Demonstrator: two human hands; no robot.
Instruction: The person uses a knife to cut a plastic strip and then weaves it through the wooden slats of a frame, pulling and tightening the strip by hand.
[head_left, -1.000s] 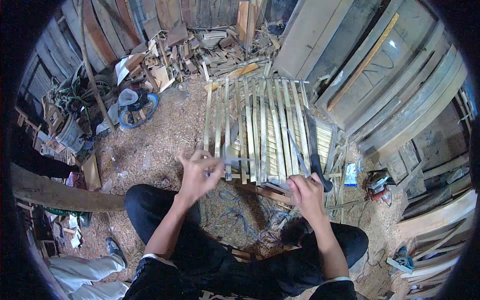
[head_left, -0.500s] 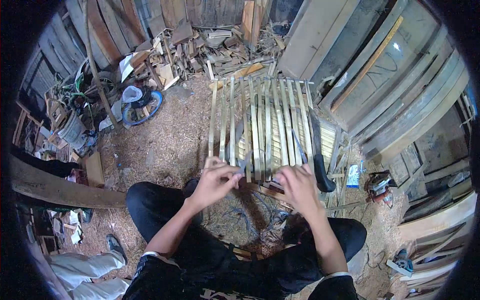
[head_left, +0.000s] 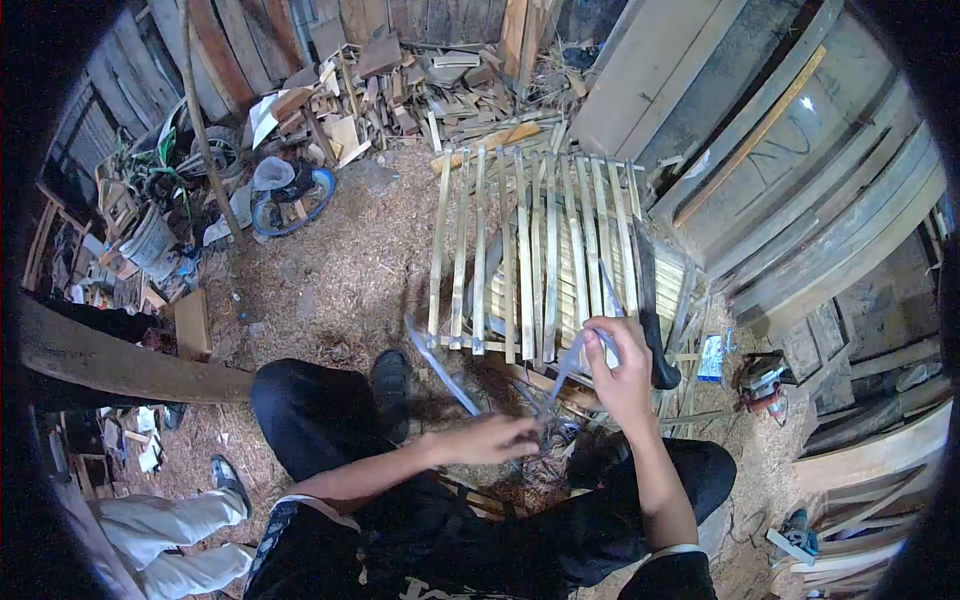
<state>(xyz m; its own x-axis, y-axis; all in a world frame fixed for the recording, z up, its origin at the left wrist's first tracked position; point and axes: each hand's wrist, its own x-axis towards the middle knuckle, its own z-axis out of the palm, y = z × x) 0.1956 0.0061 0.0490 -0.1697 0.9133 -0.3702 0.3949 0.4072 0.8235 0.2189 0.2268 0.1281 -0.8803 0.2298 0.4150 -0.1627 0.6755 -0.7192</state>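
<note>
A thin greyish strip (head_left: 567, 365), like a plastic or rubber band, runs between my two hands. My right hand (head_left: 622, 375) pinches it near the front ends of the wooden slats (head_left: 550, 270). Lower and to the left, my left hand (head_left: 488, 438) is closed on the strip close to my lap; motion smears its fingertips a little. A loose length of strip curves up and left from behind that hand. The slats lie side by side in a row, raised off the floor, with more slats beneath them.
A dark curved bar (head_left: 655, 335) flanks the slats on the right. Wood scraps (head_left: 390, 90) are heaped at the back wall. A blue-rimmed basin (head_left: 325, 200) sits on the sawdust floor. At lower left, another person's pale trouser leg (head_left: 170, 528) shows. A power tool (head_left: 765, 378) lies at right.
My left hand has dropped down toward my lap, drawing the strip away from the slats. My right hand has shifted slightly right and up. The view has tilted a little.
</note>
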